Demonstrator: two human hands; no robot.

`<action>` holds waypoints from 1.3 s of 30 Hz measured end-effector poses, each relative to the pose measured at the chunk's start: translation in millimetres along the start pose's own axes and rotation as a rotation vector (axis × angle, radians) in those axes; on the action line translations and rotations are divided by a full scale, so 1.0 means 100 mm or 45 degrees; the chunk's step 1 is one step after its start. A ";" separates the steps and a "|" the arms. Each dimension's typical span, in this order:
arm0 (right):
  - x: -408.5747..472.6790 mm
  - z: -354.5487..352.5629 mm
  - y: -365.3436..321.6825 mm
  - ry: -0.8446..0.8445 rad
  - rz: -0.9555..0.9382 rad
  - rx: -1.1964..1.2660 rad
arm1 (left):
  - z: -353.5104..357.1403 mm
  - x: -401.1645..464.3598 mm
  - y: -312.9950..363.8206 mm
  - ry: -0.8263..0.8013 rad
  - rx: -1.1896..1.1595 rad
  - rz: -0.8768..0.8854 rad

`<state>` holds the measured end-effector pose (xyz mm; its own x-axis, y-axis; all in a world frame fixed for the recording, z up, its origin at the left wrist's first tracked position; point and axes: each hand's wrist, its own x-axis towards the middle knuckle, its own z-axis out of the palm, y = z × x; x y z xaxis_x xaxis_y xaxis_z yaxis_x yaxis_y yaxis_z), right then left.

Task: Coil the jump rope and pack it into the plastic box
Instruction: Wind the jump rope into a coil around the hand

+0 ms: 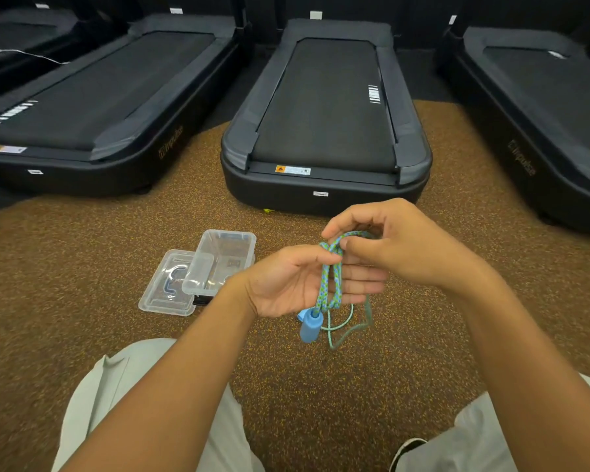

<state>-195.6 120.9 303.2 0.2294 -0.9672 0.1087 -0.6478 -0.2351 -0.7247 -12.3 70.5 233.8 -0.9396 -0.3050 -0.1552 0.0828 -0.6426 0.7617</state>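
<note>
The blue-and-green braided jump rope is looped over my left hand, which faces palm up with the thumb pinning the strands. My right hand pinches a loop of the rope just above the left fingers. A blue foam handle dangles below my left palm, and slack rope trails onto the floor beneath. The clear plastic box stands open on the floor to the left of my hands, with nothing of the rope in it.
The clear lid lies flat beside the box, partly under it. Speckled brown rubber floor spreads around. Black treadmills stand ahead, left and right. My knees in light trousers frame the bottom, with a shoe at lower right.
</note>
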 end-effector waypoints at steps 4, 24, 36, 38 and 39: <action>0.01 0.01 -0.01 -0.028 0.008 0.036 | 0.01 -0.01 0.00 -0.006 0.000 -0.028; 0.08 0.33 0.49 0.124 0.328 1.334 | 0.07 -0.05 0.01 -0.079 0.037 0.065; -0.01 0.99 0.52 0.133 0.430 1.070 | -0.05 -0.04 0.12 0.029 -0.033 0.311; -0.03 1.02 0.48 0.118 0.455 1.024 | -0.12 -0.08 0.18 0.107 -0.047 0.377; -0.05 1.01 0.46 0.087 0.435 1.004 | -0.16 -0.10 0.21 0.143 -0.046 0.394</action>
<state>-152.4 124.4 200.6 0.0536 -0.9824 -0.1790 0.0260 0.1805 -0.9832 3.7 48.9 240.8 -0.8257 -0.5640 0.0102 0.3724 -0.5314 0.7608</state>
